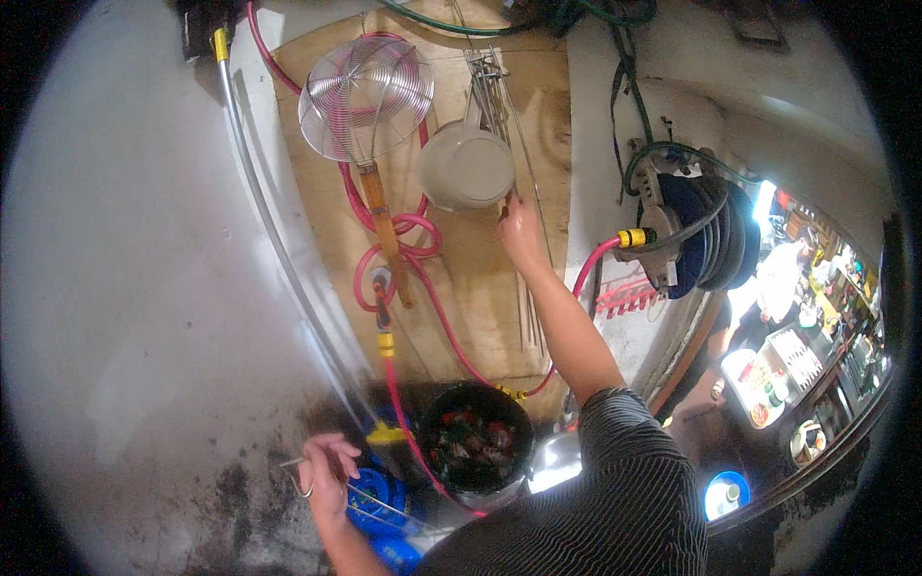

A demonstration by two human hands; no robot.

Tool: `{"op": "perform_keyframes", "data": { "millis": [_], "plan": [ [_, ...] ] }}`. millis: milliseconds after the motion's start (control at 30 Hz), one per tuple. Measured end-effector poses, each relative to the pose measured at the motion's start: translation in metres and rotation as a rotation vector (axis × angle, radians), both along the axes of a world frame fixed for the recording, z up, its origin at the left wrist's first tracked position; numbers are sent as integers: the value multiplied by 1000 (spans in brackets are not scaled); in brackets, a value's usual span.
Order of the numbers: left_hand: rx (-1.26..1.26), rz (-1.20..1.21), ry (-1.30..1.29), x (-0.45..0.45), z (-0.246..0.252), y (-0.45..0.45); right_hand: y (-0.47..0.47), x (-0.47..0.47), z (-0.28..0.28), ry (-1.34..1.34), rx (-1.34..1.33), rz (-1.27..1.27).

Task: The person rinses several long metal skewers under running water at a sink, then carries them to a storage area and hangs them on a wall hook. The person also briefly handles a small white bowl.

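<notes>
My left hand (pixel 328 475), low on the left, holds thin metal rods (pixel 382 502); a hooked end shows beside the wrist, and the rods run down to the right. My right hand (pixel 520 223) reaches up to the plywood board (pixel 475 288), at the lower right edge of a pale hanging saucepan (pixel 464 169). Its fingertips are partly hidden, so whether they grip anything is unclear. Long thin metal skewers (pixel 493 90) hang behind the saucepan and past this hand. Left of the saucepan hangs a wire spider strainer (pixel 367 97) with a wooden handle (pixel 389 237).
A pink hose (pixel 439 309) loops across the board to a wall-mounted hose reel (pixel 691 230). Below stand a black bucket of scraps (pixel 472 446) and blue containers (pixel 374 497). A long metal pole (pixel 270 230) leans left. Through an opening at right, a person (pixel 781 277) stands by food trays (pixel 756 385).
</notes>
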State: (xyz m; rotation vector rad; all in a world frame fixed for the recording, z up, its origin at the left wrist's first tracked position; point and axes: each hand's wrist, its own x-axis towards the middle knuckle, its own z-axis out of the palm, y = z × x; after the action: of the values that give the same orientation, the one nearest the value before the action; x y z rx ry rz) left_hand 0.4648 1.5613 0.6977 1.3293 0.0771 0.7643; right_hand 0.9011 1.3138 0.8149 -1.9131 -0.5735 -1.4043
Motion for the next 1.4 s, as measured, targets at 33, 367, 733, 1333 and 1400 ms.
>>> {"op": "perform_keyframes", "data": {
  "millis": [33,367,733,1333,1400],
  "plan": [
    [5,15,8,0,0,0,1,-4,-1,-2,10,11],
    [-4,42,75,7,-3,-5,-16,-140,-24,407,-273,30],
    [-49,-373,-85,52,63,-21,49,-318,-214,936,-749,1311],
    [559,-800,235,71,143,-56,-46,-267,-128,470,-118,392],
    [669,-843,204,62,132,-42,-58,-254,-93,297,-147,136]
  ]
}}
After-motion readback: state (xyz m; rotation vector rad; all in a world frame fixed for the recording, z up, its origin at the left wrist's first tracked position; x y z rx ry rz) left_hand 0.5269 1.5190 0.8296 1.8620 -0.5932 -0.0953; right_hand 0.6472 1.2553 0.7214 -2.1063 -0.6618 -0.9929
